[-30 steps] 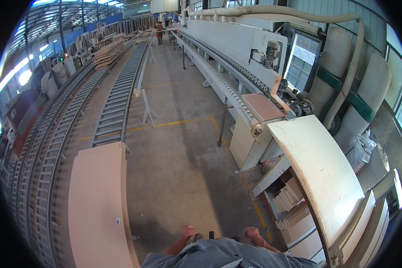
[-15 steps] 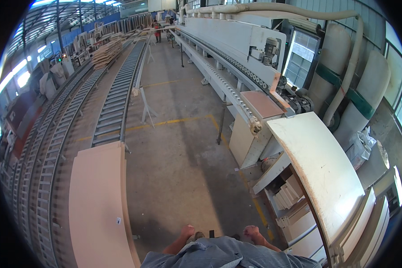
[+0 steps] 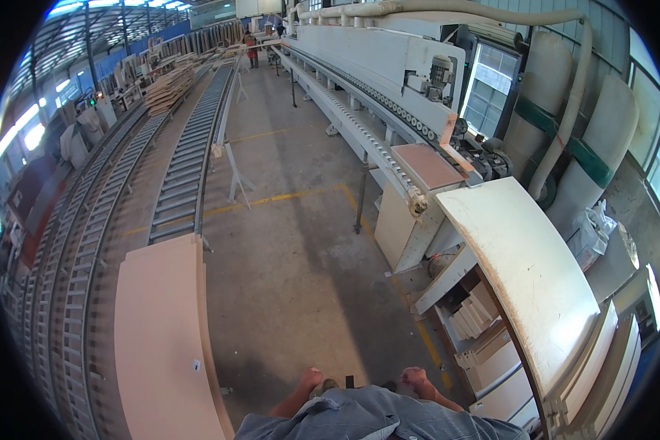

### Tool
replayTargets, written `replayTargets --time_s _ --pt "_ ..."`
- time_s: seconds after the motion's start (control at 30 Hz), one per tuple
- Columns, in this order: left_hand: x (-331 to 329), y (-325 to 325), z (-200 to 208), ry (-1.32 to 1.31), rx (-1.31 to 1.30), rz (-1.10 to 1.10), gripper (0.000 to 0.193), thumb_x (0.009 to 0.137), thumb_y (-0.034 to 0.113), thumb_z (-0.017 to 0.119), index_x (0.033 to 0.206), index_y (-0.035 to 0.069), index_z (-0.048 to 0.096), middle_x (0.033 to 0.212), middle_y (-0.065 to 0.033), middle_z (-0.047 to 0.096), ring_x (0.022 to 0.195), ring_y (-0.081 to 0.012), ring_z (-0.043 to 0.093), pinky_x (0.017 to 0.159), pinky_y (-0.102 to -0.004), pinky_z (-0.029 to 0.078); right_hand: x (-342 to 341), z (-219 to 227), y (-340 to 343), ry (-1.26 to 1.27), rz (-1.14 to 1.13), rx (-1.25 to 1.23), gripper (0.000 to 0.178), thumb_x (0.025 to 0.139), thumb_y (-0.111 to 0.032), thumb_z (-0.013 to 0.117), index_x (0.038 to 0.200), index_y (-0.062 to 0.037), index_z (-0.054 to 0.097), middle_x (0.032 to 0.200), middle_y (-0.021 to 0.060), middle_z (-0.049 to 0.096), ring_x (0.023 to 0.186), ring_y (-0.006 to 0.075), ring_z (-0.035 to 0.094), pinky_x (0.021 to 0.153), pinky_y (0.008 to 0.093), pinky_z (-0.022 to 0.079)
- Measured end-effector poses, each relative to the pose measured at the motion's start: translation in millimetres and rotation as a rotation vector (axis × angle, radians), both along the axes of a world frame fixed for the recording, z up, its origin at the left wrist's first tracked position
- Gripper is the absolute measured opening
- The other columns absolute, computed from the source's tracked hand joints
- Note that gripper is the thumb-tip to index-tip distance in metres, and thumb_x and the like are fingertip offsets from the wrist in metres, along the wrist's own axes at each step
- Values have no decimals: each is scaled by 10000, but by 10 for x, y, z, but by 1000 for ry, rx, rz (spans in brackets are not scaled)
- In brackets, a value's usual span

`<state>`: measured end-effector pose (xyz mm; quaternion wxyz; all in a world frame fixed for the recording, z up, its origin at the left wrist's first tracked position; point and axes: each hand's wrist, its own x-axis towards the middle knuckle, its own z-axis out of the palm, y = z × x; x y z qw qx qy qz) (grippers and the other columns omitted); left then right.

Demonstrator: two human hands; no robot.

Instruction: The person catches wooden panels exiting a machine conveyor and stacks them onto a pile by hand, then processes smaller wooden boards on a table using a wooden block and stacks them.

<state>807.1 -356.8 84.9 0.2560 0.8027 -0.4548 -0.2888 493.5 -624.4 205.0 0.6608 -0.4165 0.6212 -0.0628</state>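
My left hand (image 3: 312,378) hangs low in front of my body, its fingers curled in, and nothing shows in it. Level with it, my right hand (image 3: 413,377) is likewise curled closed, with no object visible in it. Neither hand touches anything I can see. To the left of my left hand lies a stack of pale pinkish panels (image 3: 161,315) on a roller conveyor (image 3: 191,169), with a small white label on the top panel. A white-topped worktable (image 3: 524,249) stands to the right of my right hand.
A long white machine (image 3: 367,70) with a roller feed track runs away on the right. Cut boards (image 3: 477,319) fill the shelf under the worktable. More conveyors (image 3: 88,279) and stacked boards (image 3: 170,89) line the left. A person (image 3: 251,50) stands far down the aisle.
The view has tilted and shifted very slightly. Both hands keep about the same place and curled pose, and the panels have not moved.
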Motion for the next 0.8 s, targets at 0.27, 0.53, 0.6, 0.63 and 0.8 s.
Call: replayTargets --time_s 0.27,0.53,0.6,0.63,0.8 --pt "18 -46 145 10 131 72 246 700 242 582 845 110 730 932 -151 690 887 -340 669 777 -410 532 6 -79 5 -21 54 -2 97 849 -118 589 836 -42 647 733 85 646 606 194 638 506 323 514" --pt "-28 -120 317 152 196 293 242 706 239 588 850 107 731 922 -149 695 878 -334 677 774 -405 531 23 -58 -9 -40 -8 15 120 855 -131 569 823 -45 646 735 87 651 624 186 641 516 318 517" --pt "31 -56 162 13 -29 85 245 709 244 597 855 100 731 914 -157 694 873 -331 680 767 -409 532 23 -17 4 -62 -30 35 127 858 -134 564 822 -44 646 734 87 651 624 184 641 516 317 519" --pt "46 -81 84 12 -26 77 245 709 244 597 855 100 731 914 -157 694 873 -331 680 767 -409 532 18 -5 8 -38 12 -10 129 857 -135 562 822 -43 646 730 86 650 623 186 643 514 318 521" --pt "40 -199 51 44 110 146 233 723 239 596 835 81 725 835 -170 690 807 -316 687 725 -396 533 -84 -130 70 -46 -61 -10 128 853 -127 560 824 -35 644 720 88 647 617 196 647 510 315 528"
